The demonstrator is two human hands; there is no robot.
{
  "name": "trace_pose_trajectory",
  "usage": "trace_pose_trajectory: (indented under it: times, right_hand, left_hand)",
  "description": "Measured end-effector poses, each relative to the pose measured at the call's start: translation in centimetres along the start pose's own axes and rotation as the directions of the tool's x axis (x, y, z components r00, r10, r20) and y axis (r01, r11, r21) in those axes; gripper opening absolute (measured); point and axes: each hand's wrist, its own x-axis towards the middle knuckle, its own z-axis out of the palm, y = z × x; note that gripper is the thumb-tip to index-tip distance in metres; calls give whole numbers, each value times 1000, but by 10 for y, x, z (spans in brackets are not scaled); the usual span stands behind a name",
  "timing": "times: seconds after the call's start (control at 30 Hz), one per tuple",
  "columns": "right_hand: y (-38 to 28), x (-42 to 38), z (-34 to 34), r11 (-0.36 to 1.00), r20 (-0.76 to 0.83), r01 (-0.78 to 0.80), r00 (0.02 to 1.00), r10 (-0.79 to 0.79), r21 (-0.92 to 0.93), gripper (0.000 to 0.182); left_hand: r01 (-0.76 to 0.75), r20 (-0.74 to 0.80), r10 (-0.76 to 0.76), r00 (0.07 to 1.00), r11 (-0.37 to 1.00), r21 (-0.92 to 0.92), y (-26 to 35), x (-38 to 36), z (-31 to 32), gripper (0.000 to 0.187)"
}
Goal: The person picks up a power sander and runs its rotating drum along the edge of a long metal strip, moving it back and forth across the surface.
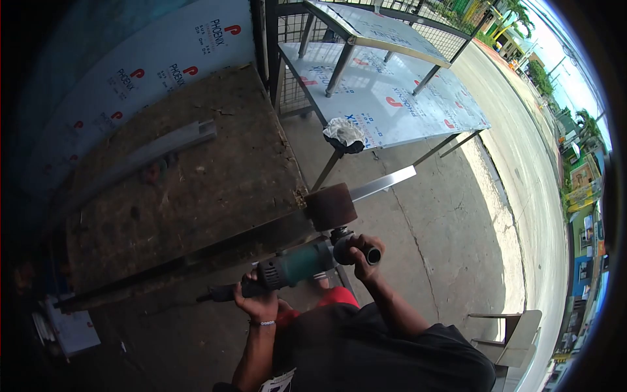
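A teal and black handheld power grinder (297, 264) is held level in front of my body, with a brown abrasive drum (332, 206) at its front end. My left hand (257, 302) is closed around the rear handle, by the cord end. Wrapped over the black front handle (372, 255) is my right hand (362, 253). The drum overlaps a metal bar (385, 183) lying along the edge of the worn wooden workbench (196, 176). Its bright end sticks out beyond the bench corner. The part of the bar behind the drum is hidden.
Another long metal bar (163, 140) lies on the bench. Beyond stands a metal table (392, 117) in printed film, with a smaller table (385, 32) on top and a crumpled whitish bundle (344, 135) at its corner. Film-covered sheet metal (163, 46) leans behind the bench. A road runs right.
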Motion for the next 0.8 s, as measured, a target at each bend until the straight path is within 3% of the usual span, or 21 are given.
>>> trace_pose_trajectory:
  times: [0.1,0.13,0.17,0.23,0.37,0.4,0.5,0.57,0.7,0.8]
  right_hand:
    - [-16,-9,34,996,-65,-84,995,81,-34,36]
    - [-16,-11,38,982,-115,-105,989,88,-155,34]
    - [-14,-11,36,983,-107,-104,990,88,-152,34]
    - [-2,-5,28,984,-130,-140,979,154,114,31]
    - [11,21,-26,998,-274,-26,961,42,60,26]
    - [17,23,-56,991,-241,-110,962,126,80,27]
    - [16,52,-110,997,-306,-48,950,65,63,30]
    - [17,72,-143,997,-257,52,966,-35,59,27]
    - [22,95,-194,988,-216,90,974,-62,125,27]
    - [27,107,-214,977,-215,130,972,-92,170,24]
  left_hand:
    - [-53,-6,53,999,998,23,27,-8,2,26]
    - [-62,11,62,998,997,39,30,-8,3,26]
    - [-72,29,71,997,996,57,31,-9,4,26]
    - [-79,36,78,996,996,42,17,-9,6,26]
    - [-28,16,28,999,999,41,-47,0,20,26]
    - [-2,-1,2,1000,1000,22,-66,4,24,26]
    - [68,15,-68,998,998,-14,-129,16,29,24]
    - [49,-4,-49,999,999,-15,-169,19,44,23]
    - [155,50,-153,987,987,-35,-220,30,52,24]
    - [143,44,-140,989,987,-68,-248,45,42,26]
